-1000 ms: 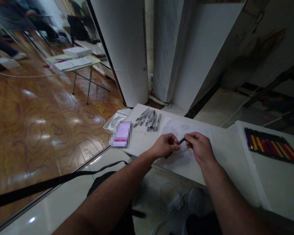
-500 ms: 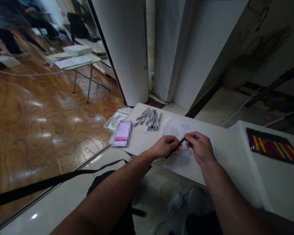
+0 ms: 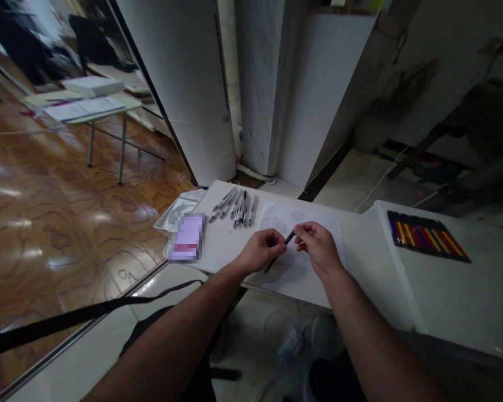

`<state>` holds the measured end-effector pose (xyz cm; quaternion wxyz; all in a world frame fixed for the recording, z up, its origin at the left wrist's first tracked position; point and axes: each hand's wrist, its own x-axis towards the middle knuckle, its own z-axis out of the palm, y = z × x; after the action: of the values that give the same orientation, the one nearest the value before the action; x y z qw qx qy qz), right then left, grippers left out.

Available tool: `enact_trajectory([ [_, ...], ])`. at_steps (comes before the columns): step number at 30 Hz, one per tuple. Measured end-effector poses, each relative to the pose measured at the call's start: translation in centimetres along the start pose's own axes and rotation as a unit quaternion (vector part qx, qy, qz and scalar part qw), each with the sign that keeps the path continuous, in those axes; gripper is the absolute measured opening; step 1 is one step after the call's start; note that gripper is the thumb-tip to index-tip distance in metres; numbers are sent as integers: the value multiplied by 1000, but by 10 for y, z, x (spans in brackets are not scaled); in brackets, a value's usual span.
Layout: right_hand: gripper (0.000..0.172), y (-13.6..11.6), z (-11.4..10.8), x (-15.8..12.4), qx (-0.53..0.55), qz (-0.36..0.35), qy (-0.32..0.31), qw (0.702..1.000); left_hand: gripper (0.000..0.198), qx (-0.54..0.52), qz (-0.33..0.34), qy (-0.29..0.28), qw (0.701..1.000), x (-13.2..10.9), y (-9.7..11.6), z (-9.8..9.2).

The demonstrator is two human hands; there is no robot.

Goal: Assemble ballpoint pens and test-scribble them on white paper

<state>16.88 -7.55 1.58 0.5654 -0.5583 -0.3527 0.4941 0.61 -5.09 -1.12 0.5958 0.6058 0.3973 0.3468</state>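
Observation:
A slim black pen (image 3: 290, 237) is held slanting above a sheet of paper. My left hand (image 3: 261, 249) is closed around its middle, and its lower end sticks out below those fingers. At the upper end, my right hand (image 3: 317, 245) pinches the tip between thumb and fingers. Beneath both hands lies the white paper (image 3: 335, 231), with lines of writing and a scribbled patch on it. Several clear pens with dark tips (image 3: 237, 206) lie in a loose pile on the white bench, beyond and left of my left hand.
A pixelated phone (image 3: 188, 237) lies at the bench's left end, beside a white box (image 3: 167, 218). On the higher white surface at right rests a pack of red, yellow and blue pens (image 3: 427, 235). A power strip (image 3: 291, 345) with cables lies on the floor below.
The view has swung to the right, so everything sits further left. Both hands keep hold of the pen, with their grip little changed.

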Motion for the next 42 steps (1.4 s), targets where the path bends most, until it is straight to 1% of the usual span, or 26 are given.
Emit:
enact_trajectory([
  [5,38,1,0,0,-20,18,12,1000,22,2,-2,2,1000,-1,-1,1],
  [9,35,0,0,0,-11,14,10,1000,25,-6,-3,2,1000,-2,2,1],
  [14,29,1,-1,1,1,8,2,1000,23,4,-26,2,1000,-3,5,0],
  [16,28,0,0,1,9,8,-10,1000,22,6,-34,-8,999,-3,5,0],
  [22,25,-3,2,-1,41,15,-46,998,22,-40,-38,-57,997,-4,6,0],
  [27,19,-2,2,-2,59,12,-70,996,27,-54,-46,-72,995,-4,8,1],
  [31,19,-3,2,-3,70,18,-79,994,24,-53,-34,-59,996,-3,7,1],
  [34,26,-4,2,-3,70,20,-73,995,22,-52,-28,-33,998,-3,7,1],
  [38,35,-3,1,-1,57,12,-34,998,22,-27,-2,15,1000,-2,8,1],
  [42,37,-1,3,0,36,19,-9,999,24,-7,3,31,999,0,7,0],
])
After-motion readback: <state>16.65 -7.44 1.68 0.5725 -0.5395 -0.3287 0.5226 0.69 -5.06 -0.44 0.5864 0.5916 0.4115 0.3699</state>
